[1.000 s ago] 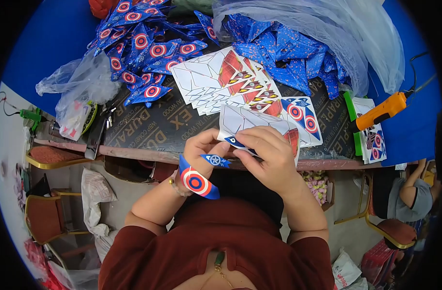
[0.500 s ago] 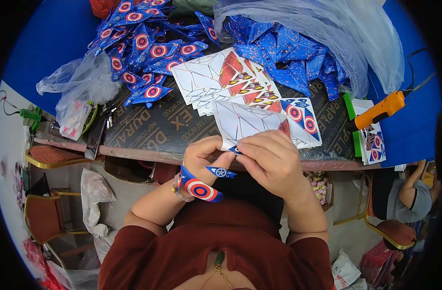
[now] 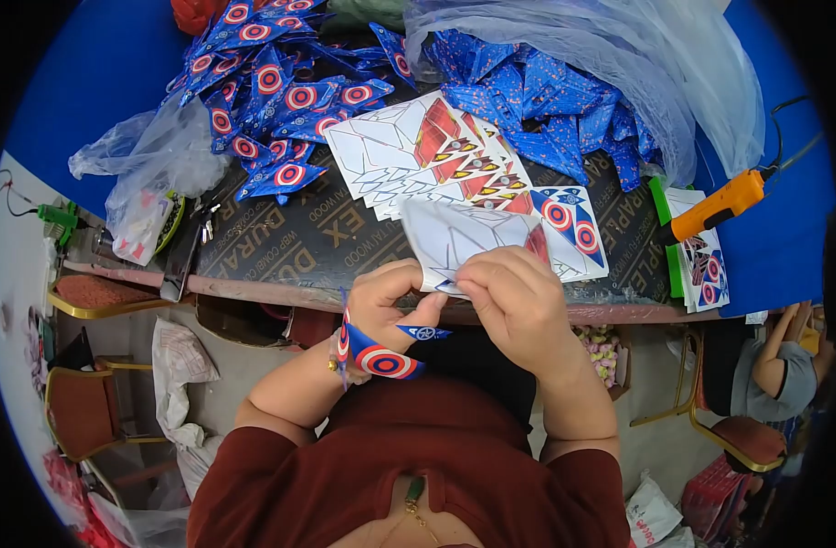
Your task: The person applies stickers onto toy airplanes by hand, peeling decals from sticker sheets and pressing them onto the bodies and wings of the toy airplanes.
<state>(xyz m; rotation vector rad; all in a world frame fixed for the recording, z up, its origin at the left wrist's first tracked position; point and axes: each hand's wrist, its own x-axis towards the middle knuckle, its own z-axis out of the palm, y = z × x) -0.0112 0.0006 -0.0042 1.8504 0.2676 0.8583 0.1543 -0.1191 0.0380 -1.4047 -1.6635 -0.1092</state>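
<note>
A printed sticker sheet point(image 3: 468, 233), mostly white line drawing with a red part, is held in front of me over the table edge. My left hand point(image 3: 381, 297) grips its lower left corner with curled fingers. At that corner, my right hand point(image 3: 518, 301) is closed in a pinch; a bit of blue print shows by its fingertips. A blue sticker point(image 3: 388, 363) with a red-and-white target and a star tip lies across the base of my left thumb and wrist. How firmly it sticks there I cannot tell.
Fanned sheets point(image 3: 381, 146) lie behind the held one, beside a target-print sheet point(image 3: 573, 228). Blue target-print pieces point(image 3: 267, 82) and speckled blue pieces point(image 3: 546, 100) are heaped at the back. An orange-handled tool point(image 3: 719, 208) rests on the right. Another person point(image 3: 774, 365) sits far right.
The held sheet's lower corner has bent, and less blue print shows there. My right fingertips have shifted slightly right. The target sticker on my left wrist has turned a little.
</note>
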